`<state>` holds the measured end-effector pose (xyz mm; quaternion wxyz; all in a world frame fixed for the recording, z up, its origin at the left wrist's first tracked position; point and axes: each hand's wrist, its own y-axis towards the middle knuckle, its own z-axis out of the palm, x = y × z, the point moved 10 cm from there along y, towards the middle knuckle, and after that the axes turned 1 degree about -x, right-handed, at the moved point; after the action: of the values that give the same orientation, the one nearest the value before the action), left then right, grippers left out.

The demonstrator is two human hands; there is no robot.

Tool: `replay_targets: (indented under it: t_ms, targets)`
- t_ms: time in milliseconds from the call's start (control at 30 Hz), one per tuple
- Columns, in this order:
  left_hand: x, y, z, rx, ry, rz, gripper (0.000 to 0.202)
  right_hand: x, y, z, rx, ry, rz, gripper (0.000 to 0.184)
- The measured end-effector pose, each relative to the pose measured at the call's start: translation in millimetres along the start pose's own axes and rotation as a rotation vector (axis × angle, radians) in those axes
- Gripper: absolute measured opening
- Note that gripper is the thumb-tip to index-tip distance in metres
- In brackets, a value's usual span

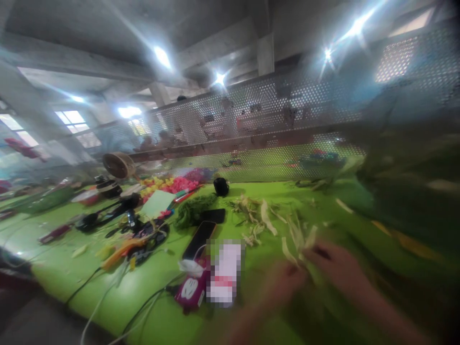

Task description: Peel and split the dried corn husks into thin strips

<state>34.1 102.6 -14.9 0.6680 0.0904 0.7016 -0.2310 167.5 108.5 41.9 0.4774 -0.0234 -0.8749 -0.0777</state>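
My left hand [287, 281] and my right hand [332, 261] are close together low on the right, both smeared by motion. Pinched fingers of my right hand meet a bunch of pale, dry leaf-like strips [296, 235] that fans upward. One curved pale strip [288, 252] runs down to the fingertips of my left hand, which look closed on its end. Exactly how the fingers grip is blurred. Just beyond my hands, a loose heap of similar strips [264, 218] lies on the green table [143, 306].
Left of my hands are a tissue pack [190, 290], a blurred-out pale rectangle [225, 275] and a dark phone [200, 239]. An orange-handled tool [122, 252] trails cables. Pink and yellow flowers [172, 186] lie farther back, before a perforated metal screen [251, 115].
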Motion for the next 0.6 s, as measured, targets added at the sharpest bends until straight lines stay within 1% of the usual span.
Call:
replay_targets:
  t_ms: [67, 100, 167, 200, 233, 267, 333, 367, 433, 533, 600]
  targets:
    - [-2.5, 0.5, -0.1, -0.006, 0.089, 0.044, 0.024, -6.4, 2.5, -7.5, -0.054, -0.060, -0.004, 0.027]
    - [-3.2, 0.8, 0.1, -0.010, 0.133, 0.064, 0.025, -7.6, 2.9, -14.0, -0.111, -0.089, -0.019, 0.034]
    - [-1.2, 1.4, -1.4, -0.040, 0.157, 0.070, 0.024, -1.1, 0.7, -23.5, -0.212, -0.151, -0.105, 0.051]
    - [-0.2, 1.4, -2.6, -0.061, 0.166, 0.072, 0.023, 6.8, -2.0, -23.0, -0.227, -0.182, -0.179, 0.051]
    - [0.4, 1.2, -3.6, -0.080, 0.172, 0.074, 0.023, 16.4, -5.5, -18.1, -0.207, -0.213, -0.265, 0.043]
    - [0.5, 0.6, -4.1, -0.095, 0.175, 0.076, 0.023, 25.4, -9.6, -10.6, -0.168, -0.242, -0.342, 0.032]
    - [-0.8, -1.2, -3.2, -0.108, 0.174, 0.072, 0.023, 37.9, -17.2, 3.5, -0.095, -0.281, -0.437, 0.013]
    - [-2.2, -2.2, -1.6, -0.103, 0.170, 0.068, 0.023, 40.9, -19.6, 7.9, -0.073, -0.284, -0.452, 0.011]
    - [-6.5, -4.3, 2.7, -0.082, 0.152, 0.065, 0.024, 41.5, -20.4, 9.5, -0.066, -0.256, -0.430, 0.012]
    - [-12.1, -7.2, 13.2, -0.012, 0.137, 0.081, 0.026, 37.8, -16.7, 4.4, -0.076, -0.173, -0.371, 0.015]
    - [-9.6, -8.9, 22.0, 0.052, 0.165, 0.076, 0.025, 36.2, -14.6, -0.1, -0.099, -0.123, -0.347, 0.015]
